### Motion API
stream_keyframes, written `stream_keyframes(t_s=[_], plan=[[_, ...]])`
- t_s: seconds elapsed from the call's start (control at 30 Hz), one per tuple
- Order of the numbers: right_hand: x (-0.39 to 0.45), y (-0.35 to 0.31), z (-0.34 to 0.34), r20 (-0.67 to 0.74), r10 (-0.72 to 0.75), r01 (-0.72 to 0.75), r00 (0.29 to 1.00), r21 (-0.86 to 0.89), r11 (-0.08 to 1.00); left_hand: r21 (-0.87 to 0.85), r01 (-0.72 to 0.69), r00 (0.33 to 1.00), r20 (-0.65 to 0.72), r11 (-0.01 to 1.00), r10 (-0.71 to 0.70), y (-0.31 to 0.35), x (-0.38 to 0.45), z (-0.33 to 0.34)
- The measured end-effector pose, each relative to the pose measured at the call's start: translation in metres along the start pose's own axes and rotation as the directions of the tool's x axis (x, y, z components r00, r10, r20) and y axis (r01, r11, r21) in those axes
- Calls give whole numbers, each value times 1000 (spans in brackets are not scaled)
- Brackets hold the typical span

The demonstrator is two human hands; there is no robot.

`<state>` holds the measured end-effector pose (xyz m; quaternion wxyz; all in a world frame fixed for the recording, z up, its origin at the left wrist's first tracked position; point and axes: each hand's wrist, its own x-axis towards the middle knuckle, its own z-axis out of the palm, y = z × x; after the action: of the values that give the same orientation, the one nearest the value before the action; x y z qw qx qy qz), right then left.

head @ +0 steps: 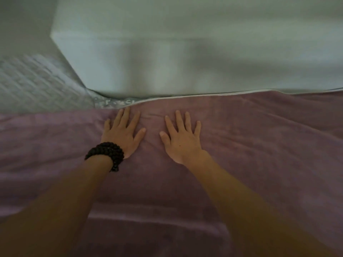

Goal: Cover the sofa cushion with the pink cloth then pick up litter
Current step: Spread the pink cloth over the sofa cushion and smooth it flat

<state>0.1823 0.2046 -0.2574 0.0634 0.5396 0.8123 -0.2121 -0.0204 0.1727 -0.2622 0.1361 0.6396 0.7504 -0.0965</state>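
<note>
**Both hands flat on the pink cloth at the back of the seat**

Nearest the camera, two bare forearms reach forward over the pink cloth, which spreads across the whole lower part of the view and lies in soft folds and ridges, the deepest ones at the near edge. A black beaded bracelet, wound in several loops, sits on the left wrist.

Further on, the left hand and the right hand lie palm down on the cloth, just beside each other but not touching. The fingers of each are spread apart and stretched flat, gripping nothing, the thumbs pointing toward one another. The left fingertips reach almost to the cloth's far edge.

That far edge, trimmed with a pale band, runs along the foot of the sofa's light-coloured back cushion. At the far left corner the cloth stops short, leaving a quilted grey seat cover with a small printed pattern exposed. The view is blurred there, so the pattern cannot be read.
</note>
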Motion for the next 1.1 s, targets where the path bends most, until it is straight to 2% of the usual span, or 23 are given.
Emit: stream_keyframes(t_s=[0.13,0.27,0.33,0.43,0.5,0.6,0.73,0.83,0.97,1.1], plan=[[9,-74,11,108,-56,56,993,8,998,-4,6,996,89,1000,-6,-62,-20,-7],[29,-142,13,181,-40,29,983,63,998,-9,-35,989,142,999,36,-126,-27,-21],[36,-171,12,191,4,-21,982,88,996,-92,-66,998,18,993,68,-150,-27,-31],[49,-201,0,170,64,-77,983,72,994,-187,-107,976,-208,976,67,-178,-19,-46],[58,-209,-16,148,77,-83,986,40,996,-257,-93,973,-227,962,33,-187,-11,-52],[64,-213,-29,117,78,-83,990,32,996,-378,-48,992,-122,925,2,-190,-1,-57],[60,-225,-15,44,96,-95,994,-29,995,-60,-151,986,-76,987,147,-202,1,-55],[62,-222,-11,-57,134,-135,989,-24,991,43,-253,959,-120,966,257,-202,-2,-52],[59,-217,-9,-143,122,-119,982,29,993,-169,-345,939,-53,923,341,-191,2,-51],[50,-220,-8,-127,14,-5,992,69,998,-373,-306,949,-49,876,311,-191,-2,-55]])
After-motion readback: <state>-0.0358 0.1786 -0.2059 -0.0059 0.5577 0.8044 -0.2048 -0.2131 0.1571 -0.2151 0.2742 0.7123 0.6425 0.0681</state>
